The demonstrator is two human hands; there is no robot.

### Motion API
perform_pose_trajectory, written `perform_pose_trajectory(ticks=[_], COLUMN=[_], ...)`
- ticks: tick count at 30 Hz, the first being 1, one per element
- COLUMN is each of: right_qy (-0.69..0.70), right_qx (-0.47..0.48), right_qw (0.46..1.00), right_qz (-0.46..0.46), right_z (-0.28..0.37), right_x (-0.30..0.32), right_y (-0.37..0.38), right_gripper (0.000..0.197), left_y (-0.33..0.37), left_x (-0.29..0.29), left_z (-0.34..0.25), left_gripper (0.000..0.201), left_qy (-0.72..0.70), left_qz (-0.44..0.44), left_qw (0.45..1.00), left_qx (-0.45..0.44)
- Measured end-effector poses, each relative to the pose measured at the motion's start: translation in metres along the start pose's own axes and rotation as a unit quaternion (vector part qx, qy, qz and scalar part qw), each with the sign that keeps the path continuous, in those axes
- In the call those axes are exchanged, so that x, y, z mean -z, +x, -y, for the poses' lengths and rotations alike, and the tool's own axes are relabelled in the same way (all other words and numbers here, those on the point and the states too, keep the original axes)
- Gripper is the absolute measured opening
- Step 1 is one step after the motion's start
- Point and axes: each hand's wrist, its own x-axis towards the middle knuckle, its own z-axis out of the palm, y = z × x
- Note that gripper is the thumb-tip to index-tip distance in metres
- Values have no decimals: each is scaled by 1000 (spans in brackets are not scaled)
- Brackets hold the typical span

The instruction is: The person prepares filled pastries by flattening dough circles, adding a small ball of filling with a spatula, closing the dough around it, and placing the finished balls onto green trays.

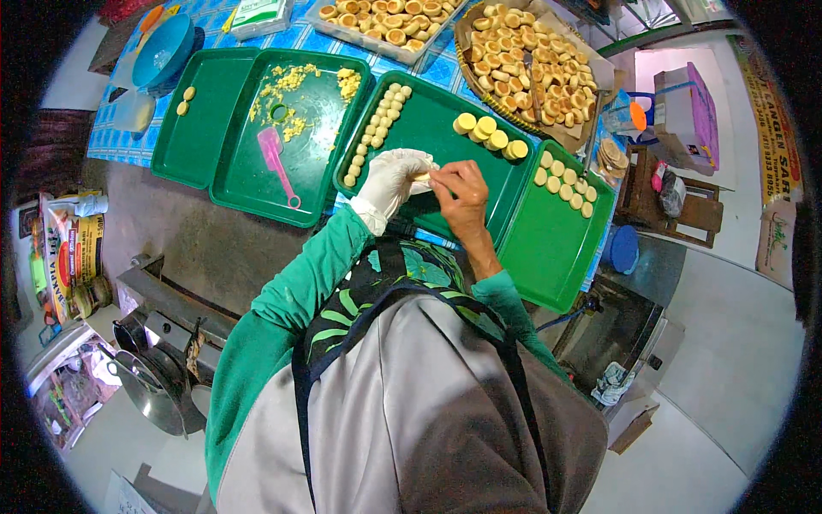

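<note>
My left hand [392, 182], in a white glove, and my bare right hand [463, 195] meet over the near edge of a green tray [428, 128]. Their fingers pinch a small pale piece of dough [422, 177], mostly hidden between them. Rows of pale dough balls [378, 128] line that tray's left side. At its far right lie several yellow filling rounds [485, 126]. Pale flattened dough rounds [565, 183] sit in another green tray [539, 261], to the right of my right hand.
Further left, a green tray [231, 176] holds yellow crumbs [291, 83] and a pink spatula [272, 154]; another tray [184, 146] has two dough balls. Browned pastries fill a round basket [467, 51] and a clear container [321, 19] at the back. A blue bowl [164, 53] stands far left.
</note>
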Motion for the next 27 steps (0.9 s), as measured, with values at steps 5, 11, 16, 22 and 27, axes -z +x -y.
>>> perform_pose_trajectory(ticks=[5,11,16,22,27], right_qy=[160,152,252,499,131], right_qx=[-258,-181,-340,-458,-208], right_qw=[953,971,905,736,968], right_qz=[-11,29,36,13,45], right_z=[2,-16,-17,-9,-3], right_x=[9,4,0,3,3], right_y=[11,4,-1,1,0], right_gripper=[22,25,22,23,22], left_y=[-3,3,4,8,2], left_x=[-6,1,-4,1,-7], left_z=[-6,4,8,8,4], left_gripper=[24,26,22,20,18], left_qy=[-34,49,91,74,62], left_qz=[36,-9,-43,-42,-36], left_qw=[999,998,995,996,997], left_qx=[19,26,-21,-17,4])
